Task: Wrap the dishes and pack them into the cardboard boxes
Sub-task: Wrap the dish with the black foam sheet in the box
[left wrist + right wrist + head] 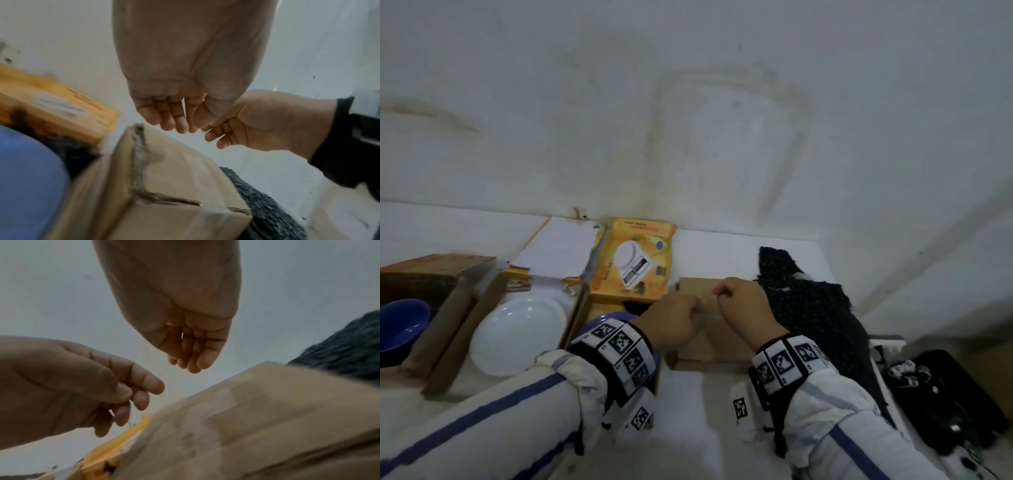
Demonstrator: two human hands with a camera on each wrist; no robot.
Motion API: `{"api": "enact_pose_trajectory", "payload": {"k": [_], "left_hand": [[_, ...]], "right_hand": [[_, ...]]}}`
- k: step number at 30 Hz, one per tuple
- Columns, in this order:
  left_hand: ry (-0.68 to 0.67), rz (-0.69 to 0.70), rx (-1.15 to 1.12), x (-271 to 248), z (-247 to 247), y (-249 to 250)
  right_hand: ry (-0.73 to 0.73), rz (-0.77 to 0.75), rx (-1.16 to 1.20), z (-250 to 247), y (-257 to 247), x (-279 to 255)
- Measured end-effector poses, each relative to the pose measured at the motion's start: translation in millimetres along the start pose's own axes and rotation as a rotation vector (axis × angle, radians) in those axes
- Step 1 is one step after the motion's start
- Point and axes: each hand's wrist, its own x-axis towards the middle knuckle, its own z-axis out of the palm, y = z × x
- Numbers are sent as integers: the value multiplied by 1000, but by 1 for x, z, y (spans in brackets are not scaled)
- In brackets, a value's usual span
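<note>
- The person's left hand (677,320) and right hand (742,301) hang close together above a closed brown cardboard box (703,329), knuckles up, fingers curled downward.
- From the wrist views, both hands' fingers are loosely bent and nothing solid shows inside either grip; whether a thin thread or strip of tape runs between them is too faint to tell.
- Neither hand touches the box beneath; the fingertips (179,126) of the left hand sit just above its taped seam.
- A blue bowl (606,320) is largely hidden under the left wrist, in a box just left of the closed one.
- A white plate (517,337) lies in an open carton further left, and another blue bowl (400,325) is cut off at the left edge.
- A yellow kitchen-scale carton (635,263) stands behind; dark dotted cloth (811,308) lies to the right on the white surface (695,411).
</note>
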Motion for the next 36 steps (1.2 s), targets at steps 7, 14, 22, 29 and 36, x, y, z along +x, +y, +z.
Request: {"api": "enact_pose_trajectory", "payload": {"k": [7,14,22,29,36], "left_hand": [[-141,-50,-180,27,56,72],[-207,-100,-167,38,87,106],[-140,-167,-204,39,99,114],[45,-142,-617,35,94,118],[128,-80,-918,30,68,116]], "right_hand": [[-34,193,-315,-54,104,-32],[-29,103,-434,-35,156,-54],[-45,-46,-598,-38,166,-56],[273,-120,-359,-52,140,-51],[195,-313,17,-61,120,-57]]}}
